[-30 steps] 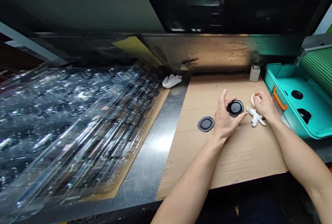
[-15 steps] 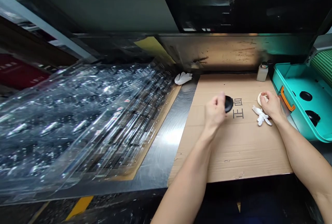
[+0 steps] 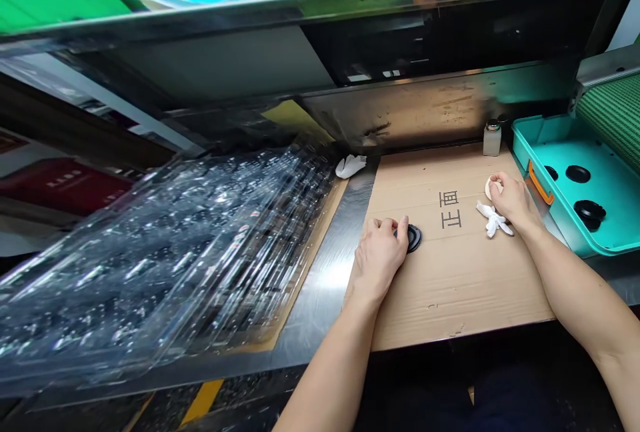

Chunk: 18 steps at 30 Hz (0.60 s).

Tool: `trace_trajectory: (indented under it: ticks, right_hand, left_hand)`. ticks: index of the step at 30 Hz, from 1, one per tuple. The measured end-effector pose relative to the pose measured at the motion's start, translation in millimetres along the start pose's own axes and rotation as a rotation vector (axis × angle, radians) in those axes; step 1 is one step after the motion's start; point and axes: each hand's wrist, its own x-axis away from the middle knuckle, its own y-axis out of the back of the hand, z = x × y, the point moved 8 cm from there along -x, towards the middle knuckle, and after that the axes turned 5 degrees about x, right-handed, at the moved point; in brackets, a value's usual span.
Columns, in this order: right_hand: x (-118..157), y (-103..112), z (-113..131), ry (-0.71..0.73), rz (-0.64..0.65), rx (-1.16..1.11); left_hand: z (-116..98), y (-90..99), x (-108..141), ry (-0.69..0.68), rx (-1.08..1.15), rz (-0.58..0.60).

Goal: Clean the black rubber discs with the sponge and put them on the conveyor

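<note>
My left hand [image 3: 384, 251] is closed on a round black disc [image 3: 414, 239], low over the left part of the cardboard sheet [image 3: 425, 299]. Whether the disc touches the cardboard I cannot tell. Over the right part, my right hand [image 3: 510, 199] pinches a pale, cream-coloured round piece [image 3: 491, 188], partly hidden by the fingers. Just below that hand lies a crumpled white cloth or tissue [image 3: 494, 220]. Several black discs [image 3: 578, 174] lie in the teal tray [image 3: 575, 235] at the right.
Stacked clear plastic trays [image 3: 200, 252] cover the left side. A small bottle [image 3: 492, 139] stands at the cardboard's back edge. Another white crumpled piece [image 3: 351, 166] lies beside the stack. A metal panel [image 3: 420, 112] rises behind, and a green mesh surface [image 3: 613, 112] is at the right.
My left hand has moved left and toward me with the black disc, down to the cardboard's left part. My right hand still pinches the pale piece. The camera view has shifted.
</note>
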Motion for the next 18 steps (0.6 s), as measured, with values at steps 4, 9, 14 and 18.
trace_trajectory:
  ticks: [4,9,14,18]
  right_hand:
    - [2,-4,3,-0.001,0.033,0.005]
    - [6,-9,7,-0.015,0.091,0.016]
    - [9,-20,10,-0.007,0.124,0.022]
    - [12,-24,13,-0.001,0.135,-0.021]
  left_hand:
    - [-19,-1.0,11,-0.141,-0.052,0.068]
    - [-3,-10.9,21,-0.364,0.057,0.278]
    - [9,0.3,16,-0.495,0.091,0.459]
    - [-86,20.2,-6,-0.569,0.123,0.315]
